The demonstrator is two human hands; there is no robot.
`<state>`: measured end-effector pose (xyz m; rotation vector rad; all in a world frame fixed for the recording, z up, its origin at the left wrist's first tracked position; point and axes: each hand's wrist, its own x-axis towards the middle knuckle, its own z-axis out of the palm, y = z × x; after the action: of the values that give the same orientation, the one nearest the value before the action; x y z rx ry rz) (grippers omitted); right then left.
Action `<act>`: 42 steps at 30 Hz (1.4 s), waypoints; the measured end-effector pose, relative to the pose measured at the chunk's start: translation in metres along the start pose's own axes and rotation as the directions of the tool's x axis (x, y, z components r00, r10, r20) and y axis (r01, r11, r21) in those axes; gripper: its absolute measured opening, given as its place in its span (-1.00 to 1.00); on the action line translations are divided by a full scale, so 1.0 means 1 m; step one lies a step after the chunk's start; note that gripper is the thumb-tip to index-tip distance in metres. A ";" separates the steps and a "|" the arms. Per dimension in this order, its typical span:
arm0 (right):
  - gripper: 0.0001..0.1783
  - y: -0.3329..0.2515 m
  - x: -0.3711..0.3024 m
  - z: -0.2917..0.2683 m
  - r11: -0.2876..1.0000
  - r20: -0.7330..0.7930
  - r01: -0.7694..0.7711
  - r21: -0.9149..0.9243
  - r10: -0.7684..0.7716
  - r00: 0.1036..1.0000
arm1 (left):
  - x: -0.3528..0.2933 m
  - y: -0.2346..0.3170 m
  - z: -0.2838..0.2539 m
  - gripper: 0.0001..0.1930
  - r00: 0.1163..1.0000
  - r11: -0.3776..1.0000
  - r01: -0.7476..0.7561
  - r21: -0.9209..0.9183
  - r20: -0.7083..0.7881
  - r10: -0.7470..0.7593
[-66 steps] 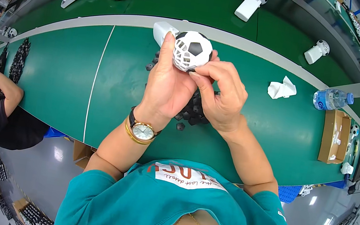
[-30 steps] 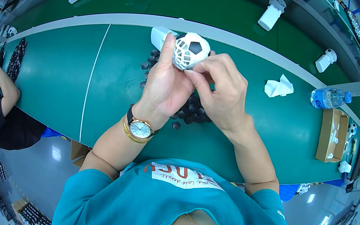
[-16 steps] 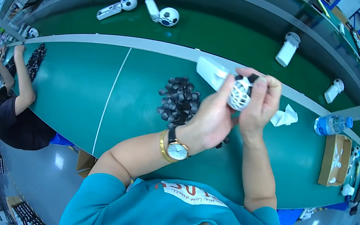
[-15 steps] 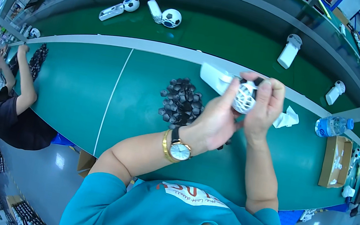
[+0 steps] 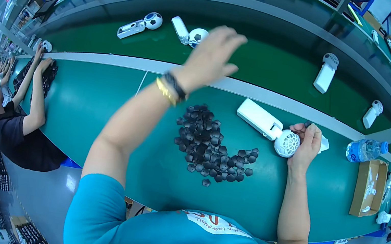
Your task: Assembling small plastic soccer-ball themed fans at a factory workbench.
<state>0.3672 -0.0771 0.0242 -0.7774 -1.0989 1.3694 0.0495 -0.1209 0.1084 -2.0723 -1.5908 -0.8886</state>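
My left hand reaches over the green conveyor, fingers spread and empty. It passes beside a white handheld fan with a black-and-white ball-patterned head, partly covering it; whether they touch is unclear. At the right, my right hand pinches a small black piece, mostly hidden by the fingertips. Against that hand, a white handheld fan lies on the table, its round lattice head lacking black patches. A pile of small black pentagon pieces spreads between my arms.
More fans lie on the conveyor, including a ball-patterned one and a white one. A water bottle and a cardboard box stand at the right. A co-worker sits at the far left.
The white fan was held up in both hands and now rests on the table. My left hand has left it and swung up and left over the conveyor.
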 end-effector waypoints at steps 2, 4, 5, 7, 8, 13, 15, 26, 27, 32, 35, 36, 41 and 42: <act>-0.77 0.001 -0.001 0.010 1.000 -0.012 -0.003 0.018 0.003 1.000 | -0.014 -0.058 0.008 -0.35 0.994 0.903 0.104 0.418 -0.008 -0.111; -0.77 0.002 -0.005 0.010 1.000 -0.004 0.018 -0.001 -0.018 1.000 | -0.015 -0.085 0.005 -0.34 0.920 0.908 0.216 0.360 0.236 -0.313; -0.78 0.001 -0.008 0.011 0.999 -0.002 0.034 -0.018 -0.034 0.999 | -0.015 -0.093 0.001 -0.33 0.750 0.885 0.330 0.327 0.479 -0.457; -0.78 0.002 -0.010 0.015 0.998 0.008 0.051 -0.034 -0.051 0.999 | -0.021 -0.101 -0.003 -0.33 0.789 0.903 0.314 0.292 0.449 -0.419; -0.79 0.001 -0.011 0.020 0.993 0.003 0.096 -0.061 -0.096 0.995 | -0.028 -0.103 -0.007 -0.32 0.822 0.920 0.292 0.261 0.424 -0.381; -0.82 -0.027 -0.012 0.038 0.927 0.023 0.296 -0.232 -0.299 0.954 | -0.078 -0.056 -0.079 -0.35 0.931 0.963 0.113 0.244 0.313 -0.189; -0.83 -0.045 -0.012 0.047 0.893 0.048 0.341 -0.293 -0.342 0.938 | -0.106 -0.049 -0.117 -0.36 0.900 0.955 0.120 0.271 0.376 -0.220; -0.92 -0.071 -0.033 0.061 0.915 0.264 0.140 -0.379 -0.038 0.964 | -0.139 -0.088 -0.176 -0.31 0.679 0.880 0.471 0.056 0.614 -0.402; -0.92 -0.072 -0.036 0.057 0.913 0.266 0.146 -0.382 -0.043 0.963 | -0.132 -0.106 -0.165 -0.29 0.726 0.892 0.449 0.052 0.561 -0.399; -0.88 -0.063 -0.069 0.027 0.576 0.176 0.140 -0.806 0.006 0.984 | -0.104 -0.206 -0.081 -0.17 0.831 0.827 0.430 0.362 0.199 -0.519; -0.87 -0.055 -0.079 0.012 0.472 0.186 0.162 -0.867 0.006 0.982 | -0.067 -0.221 -0.040 -0.18 0.771 0.757 0.495 0.427 0.186 -0.609; -0.88 -0.055 -0.086 0.009 0.438 0.202 0.181 -0.881 0.000 0.979 | -0.057 -0.220 -0.024 -0.18 0.735 0.719 0.519 0.462 0.189 -0.652; -0.89 -0.051 -0.083 0.019 0.430 0.298 0.282 -0.858 -0.032 0.954 | -0.069 -0.264 -0.005 -0.32 0.756 0.732 0.390 0.559 0.259 -0.601; -0.88 -0.051 -0.080 0.025 0.505 0.247 0.203 -0.839 0.021 0.969 | -0.082 -0.279 -0.012 -0.38 0.836 0.796 0.322 0.513 0.241 -0.493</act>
<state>0.3725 -0.1644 0.0682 -1.2639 -2.0496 0.7345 -0.2328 -0.1067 0.0397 -1.6315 -2.2563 -0.1934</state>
